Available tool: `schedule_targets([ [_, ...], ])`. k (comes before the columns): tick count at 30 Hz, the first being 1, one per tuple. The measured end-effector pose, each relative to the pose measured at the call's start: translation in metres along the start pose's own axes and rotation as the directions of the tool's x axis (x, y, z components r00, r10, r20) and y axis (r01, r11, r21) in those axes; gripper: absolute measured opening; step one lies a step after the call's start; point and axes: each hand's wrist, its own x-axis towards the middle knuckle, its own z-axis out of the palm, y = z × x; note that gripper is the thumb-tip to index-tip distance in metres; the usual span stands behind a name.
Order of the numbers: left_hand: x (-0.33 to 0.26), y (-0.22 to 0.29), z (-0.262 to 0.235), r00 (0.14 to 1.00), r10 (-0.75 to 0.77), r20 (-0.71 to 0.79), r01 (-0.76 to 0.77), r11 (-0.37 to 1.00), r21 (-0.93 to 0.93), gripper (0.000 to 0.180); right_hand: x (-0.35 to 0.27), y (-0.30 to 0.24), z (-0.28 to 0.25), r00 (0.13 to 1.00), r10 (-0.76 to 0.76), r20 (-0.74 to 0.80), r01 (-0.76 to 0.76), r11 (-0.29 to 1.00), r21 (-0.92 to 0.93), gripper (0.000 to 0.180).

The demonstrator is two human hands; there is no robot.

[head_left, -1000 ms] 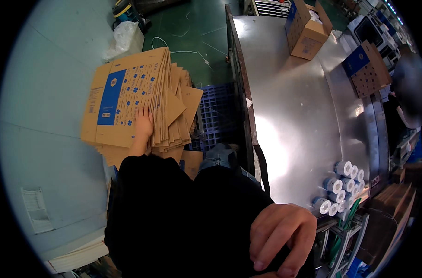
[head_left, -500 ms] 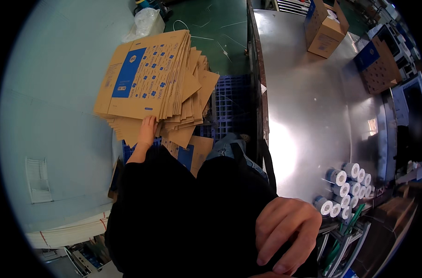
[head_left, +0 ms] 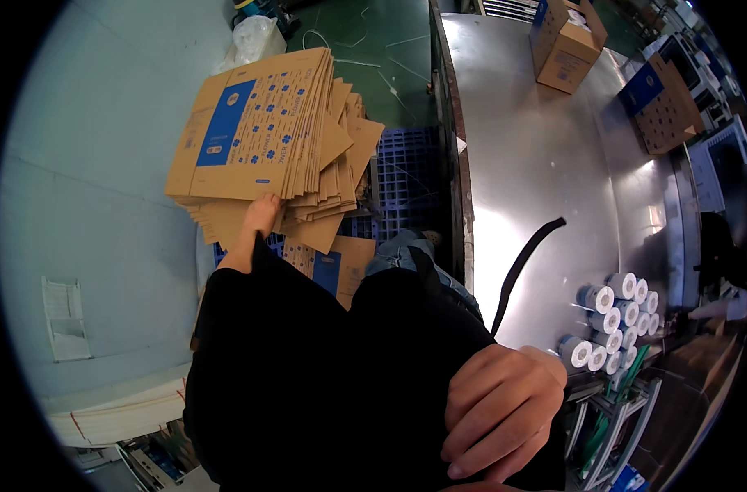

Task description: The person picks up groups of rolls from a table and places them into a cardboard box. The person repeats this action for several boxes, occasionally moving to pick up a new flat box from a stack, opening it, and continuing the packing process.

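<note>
A tall, uneven stack of flattened cardboard boxes (head_left: 262, 123), brown with blue print, stands ahead and to the left. My left hand (head_left: 262, 215) is at the near edge of the top flat box, closed on that edge; its thumb is hidden. My right hand (head_left: 503, 410) is low in front of my dark clothing with its fingers curled in. Whatever may be inside those fingers is hidden. A black strap (head_left: 521, 266) sticks up from my clothing beside the metal table.
To the right runs a shiny metal table (head_left: 529, 164) carrying several white rolls (head_left: 622, 316). An open carton (head_left: 566, 49) stands at its far end, another carton (head_left: 660, 102) farther right. Blue plastic pallet (head_left: 402, 176) lies under the stack; a pale wall (head_left: 94, 189) rises left.
The black strap has swung outward and up over the table's edge. My right hand's fingers have drawn closer together. My left hand stays at the same edge of the stack.
</note>
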Motion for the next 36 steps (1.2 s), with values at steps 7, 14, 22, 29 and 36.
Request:
schedule_targets([
  [7,0.042,0.073,-0.050,0.948,0.017,-0.317,-0.093,0.970,-0.227,0.012,0.001,-0.001,0.017,1.000,0.021,0.014,-0.020,0.999,-0.030,0.027],
  [14,0.032,0.129,-0.059,0.984,-0.017,-0.178,-0.014,0.985,-0.171,0.075,0.000,-0.003,0.015,1.000,0.003,0.005,-0.003,0.994,-0.111,0.024],
  [22,0.059,0.075,-0.067,0.861,-0.051,-0.506,-0.016,0.992,-0.126,0.054,-0.032,0.005,0.013,0.960,-0.001,-0.279,-0.197,0.708,-0.679,0.020],
  [29,0.138,0.222,-0.263,0.686,0.294,-0.666,-0.485,0.867,-0.117,0.041,-0.059,0.024,-0.040,0.668,-0.124,-0.734,-0.706,-0.419,-0.571,0.069],
  [36,0.132,0.333,-0.286,0.243,0.776,-0.582,-0.962,0.268,-0.044,0.031,-0.133,-0.002,-0.020,0.517,-0.339,-0.786,-0.673,-0.728,-0.129,0.028],
])
